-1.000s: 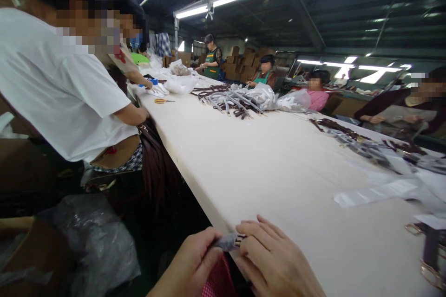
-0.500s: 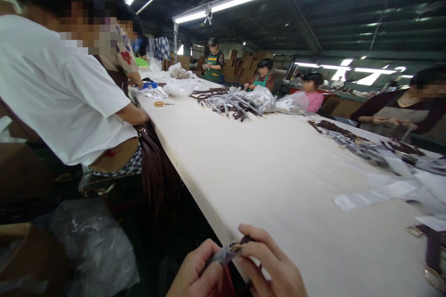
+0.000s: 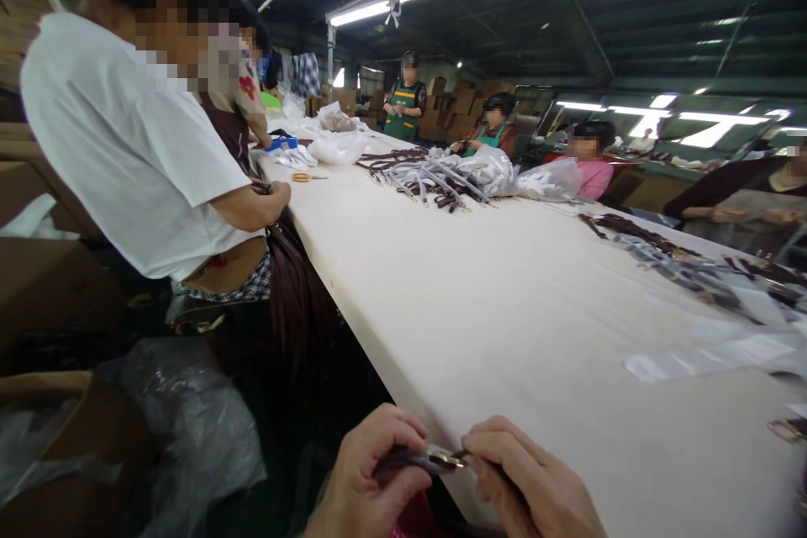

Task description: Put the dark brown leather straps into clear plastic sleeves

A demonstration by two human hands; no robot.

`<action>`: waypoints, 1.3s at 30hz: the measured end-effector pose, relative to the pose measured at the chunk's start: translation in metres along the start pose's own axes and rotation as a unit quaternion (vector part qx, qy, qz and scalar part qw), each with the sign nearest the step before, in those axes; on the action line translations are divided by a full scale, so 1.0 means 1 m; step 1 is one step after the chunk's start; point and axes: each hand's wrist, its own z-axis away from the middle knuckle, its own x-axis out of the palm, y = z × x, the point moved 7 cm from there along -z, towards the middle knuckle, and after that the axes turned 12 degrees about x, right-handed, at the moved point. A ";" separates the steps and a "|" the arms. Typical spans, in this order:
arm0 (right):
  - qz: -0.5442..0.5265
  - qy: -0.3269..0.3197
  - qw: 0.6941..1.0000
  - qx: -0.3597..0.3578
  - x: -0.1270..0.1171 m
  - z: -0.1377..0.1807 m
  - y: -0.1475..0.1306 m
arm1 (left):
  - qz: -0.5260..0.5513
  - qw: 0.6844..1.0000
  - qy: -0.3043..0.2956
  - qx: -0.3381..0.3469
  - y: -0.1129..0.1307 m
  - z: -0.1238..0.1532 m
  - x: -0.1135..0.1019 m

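Fluorescent tubes lit a long white table (image 3: 504,303). At its near edge, the left hand (image 3: 369,479) and right hand (image 3: 530,483) both pinched a dark strap (image 3: 419,461), fingers closed on it.

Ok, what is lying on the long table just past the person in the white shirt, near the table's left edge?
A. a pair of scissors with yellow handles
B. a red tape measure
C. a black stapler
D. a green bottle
A: a pair of scissors with yellow handles lies flat on the pale table, beyond the person in the white shirt and before the white bags.
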 end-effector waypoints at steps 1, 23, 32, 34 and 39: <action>-0.005 -0.017 1.000 0.009 0.003 0.002 0.002 | -0.011 1.000 0.005 0.020 0.002 0.000 0.000; -0.055 -0.127 0.984 0.110 0.023 0.010 0.027 | 0.001 0.996 -0.085 -0.009 -0.006 -0.002 0.029; -0.130 -0.212 0.944 0.218 0.033 0.004 0.034 | 0.049 0.957 -0.198 -0.205 -0.015 0.004 0.036; -0.119 -0.234 0.937 0.230 0.034 -0.005 0.031 | 0.022 0.941 -0.263 -0.212 -0.013 0.003 0.035; -0.062 -0.218 0.957 0.183 0.002 -0.047 0.009 | -0.277 0.919 -0.271 -0.072 0.022 -0.045 -0.026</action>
